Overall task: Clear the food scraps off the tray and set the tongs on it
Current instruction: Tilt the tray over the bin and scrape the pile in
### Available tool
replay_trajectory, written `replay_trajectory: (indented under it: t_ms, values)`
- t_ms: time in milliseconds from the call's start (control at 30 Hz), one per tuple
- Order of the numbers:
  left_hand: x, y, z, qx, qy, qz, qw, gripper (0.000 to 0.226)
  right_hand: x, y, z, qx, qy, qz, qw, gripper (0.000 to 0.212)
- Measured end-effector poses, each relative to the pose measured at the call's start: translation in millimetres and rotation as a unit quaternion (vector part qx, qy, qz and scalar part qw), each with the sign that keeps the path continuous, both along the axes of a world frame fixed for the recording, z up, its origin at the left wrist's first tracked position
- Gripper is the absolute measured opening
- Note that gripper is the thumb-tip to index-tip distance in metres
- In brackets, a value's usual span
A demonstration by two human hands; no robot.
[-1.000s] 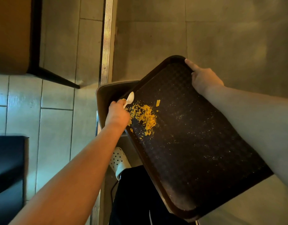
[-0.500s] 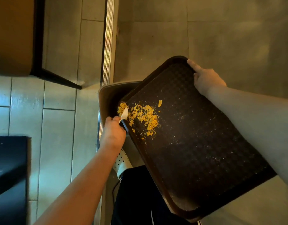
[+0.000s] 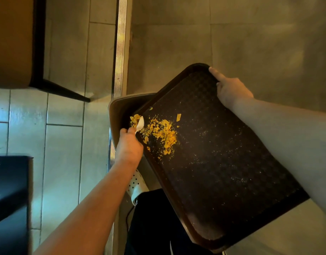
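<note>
— Far left?
— Brown table top (image 3: 9, 41) with a dark leg, over pale floor tiles (image 3: 64, 111); dark counter (image 3: 9, 196) at the near left.
— Then?
— Metal floor strip (image 3: 120, 52) running far to near, and a bin (image 3: 118, 111) just beyond the tray's left edge.
— Left hand (image 3: 129, 146)?
— Fingers curled tight round the handle of a white spoon (image 3: 140, 124); bowl of it among the yellow food scraps (image 3: 162, 133) at the tray's far left edge.
— Tray (image 3: 223, 172)?
— Dark, patterned, tilted, left corner hanging over the bin; fine crumbs scattered across the middle.
— Right hand (image 3: 230, 91)?
— Clamped on the tray's far right rim, forefinger stretched along the edge, other fingers hidden beneath.
— Tongs?
— Nowhere in view.
</note>
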State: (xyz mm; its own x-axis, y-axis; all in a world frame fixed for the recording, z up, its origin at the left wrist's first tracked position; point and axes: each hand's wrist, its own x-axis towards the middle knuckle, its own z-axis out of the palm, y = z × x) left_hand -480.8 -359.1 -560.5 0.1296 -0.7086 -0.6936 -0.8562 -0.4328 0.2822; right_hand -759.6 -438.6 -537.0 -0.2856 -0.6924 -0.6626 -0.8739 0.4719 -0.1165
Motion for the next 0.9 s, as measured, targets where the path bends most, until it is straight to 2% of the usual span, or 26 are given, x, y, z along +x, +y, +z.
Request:
replay_trajectory:
  t_ms: [167, 333, 600, 767, 900]
  values:
    - [12.8, -2.9, 2.1, 0.021, -0.026, 0.022, 0.999, 0.046, 0.7, 0.0, -1.0, 0.009, 0.004, 0.01, 1.0, 0.058]
    - [8.4, -1.1, 10.2, -0.007, -0.021, 0.023, 1.0, 0.037, 4.7, -5.5, 0.7, 0.0, -0.008, -0.001, 1.0, 0.054]
    - [-10.8, -25.8, 4.7, 0.013, -0.023, -0.007, 1.0, 0.053, 4.5, -4.8, 0.5, 0.01, -0.001, -0.002, 1.0, 0.056]
    - [6.0, -23.1, -1.3, 0.025, -0.049, 0.01, 0.998, 0.034, 2.6, -3.7, 2.5, 0.016, 0.016, 0.016, 1.0, 0.061]
    - [10.6, -13.6, 3.6, 0.003, -0.021, 0.026, 0.999, 0.028, 3.8, -3.5, 2.7, 0.009, 0.017, 0.02, 1.0, 0.059]
